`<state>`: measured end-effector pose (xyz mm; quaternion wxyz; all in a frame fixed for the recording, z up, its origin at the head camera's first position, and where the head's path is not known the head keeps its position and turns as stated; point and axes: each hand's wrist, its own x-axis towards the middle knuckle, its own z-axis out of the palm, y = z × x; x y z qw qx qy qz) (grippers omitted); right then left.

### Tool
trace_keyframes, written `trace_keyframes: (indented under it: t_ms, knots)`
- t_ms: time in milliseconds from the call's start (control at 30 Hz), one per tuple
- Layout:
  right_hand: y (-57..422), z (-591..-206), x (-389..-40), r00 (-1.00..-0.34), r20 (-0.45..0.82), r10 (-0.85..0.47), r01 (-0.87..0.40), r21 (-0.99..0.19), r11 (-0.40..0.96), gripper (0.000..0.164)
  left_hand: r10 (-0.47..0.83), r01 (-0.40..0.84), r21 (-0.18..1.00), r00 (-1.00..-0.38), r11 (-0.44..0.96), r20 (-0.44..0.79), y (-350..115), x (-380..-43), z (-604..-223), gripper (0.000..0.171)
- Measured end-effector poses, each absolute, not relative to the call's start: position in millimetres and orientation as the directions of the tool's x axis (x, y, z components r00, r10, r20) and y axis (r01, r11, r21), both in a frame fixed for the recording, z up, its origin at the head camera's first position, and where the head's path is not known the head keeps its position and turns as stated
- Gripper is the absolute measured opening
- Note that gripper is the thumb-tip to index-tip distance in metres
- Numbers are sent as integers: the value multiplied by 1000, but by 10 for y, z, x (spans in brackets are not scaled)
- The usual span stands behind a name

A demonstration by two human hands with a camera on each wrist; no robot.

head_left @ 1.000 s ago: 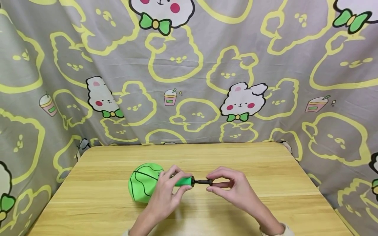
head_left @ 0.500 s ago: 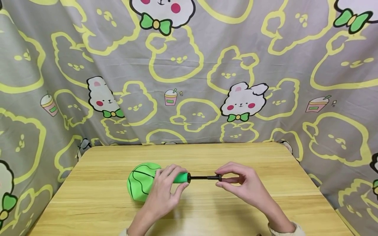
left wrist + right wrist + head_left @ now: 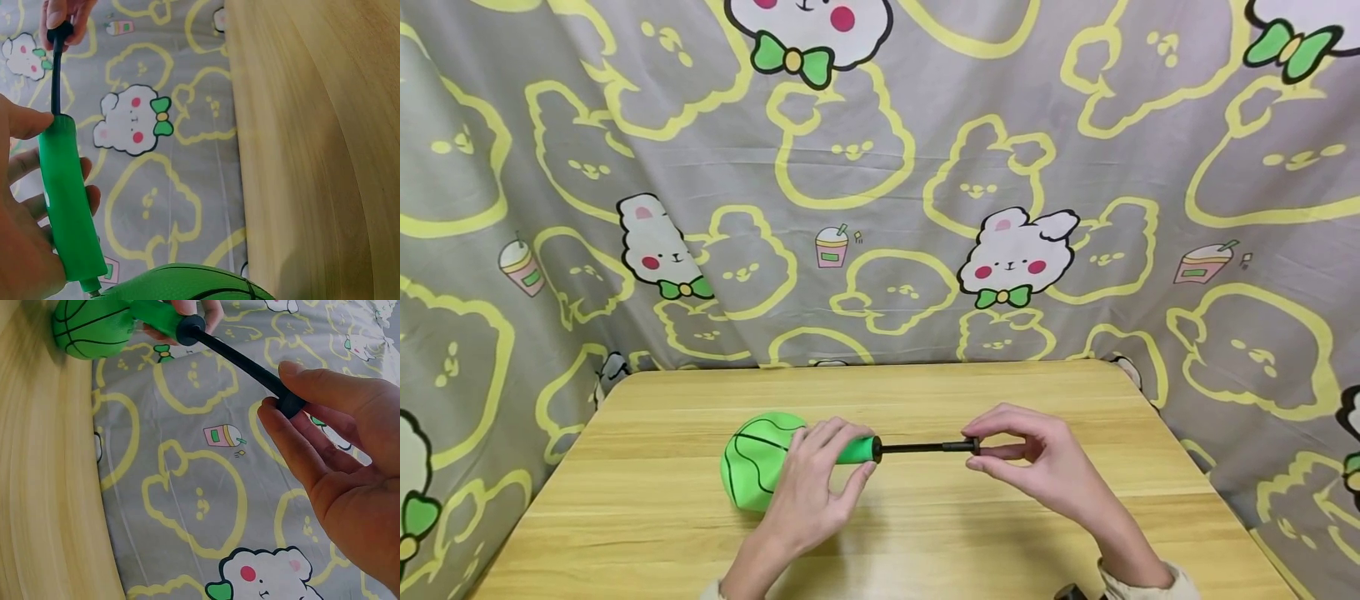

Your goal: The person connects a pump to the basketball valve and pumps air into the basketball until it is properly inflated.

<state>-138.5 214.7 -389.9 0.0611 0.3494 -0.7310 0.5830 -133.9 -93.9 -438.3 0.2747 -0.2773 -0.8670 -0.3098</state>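
Observation:
A green ball (image 3: 758, 467) with black lines, dented and not fully round in the head view, sits left of centre on the table. My left hand (image 3: 812, 487) grips the green barrel of a hand pump (image 3: 70, 200), fingers and thumb curled round it. At its lower end in the left wrist view, a thin metal needle joins the pump to the ball. My right hand (image 3: 1045, 454) pinches the black pump handle (image 3: 290, 405) between thumb and fingers. Between the hands the black rod (image 3: 917, 448) stands drawn far out of the barrel, roughly level.
The wooden table (image 3: 970, 533) has a back edge against a grey patterned curtain (image 3: 887, 208), which also hangs at both sides. A dark object (image 3: 1070, 592) shows at the bottom edge by the right sleeve, too cut off to tell.
My right hand has moved right with the pump handle, drawing a longer stretch of rod from the barrel. The left hand and the ball have shifted slightly left.

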Motion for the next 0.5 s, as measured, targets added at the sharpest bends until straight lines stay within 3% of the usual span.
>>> trace_keyframes:
  t_ms: [500]
  knots:
    - [1982, -4015, -1401, -746, 534, -398, -584, -812, 6, 32, 284, 691, 339, -621, 638, 731, -931, -1374, -4427, 28]
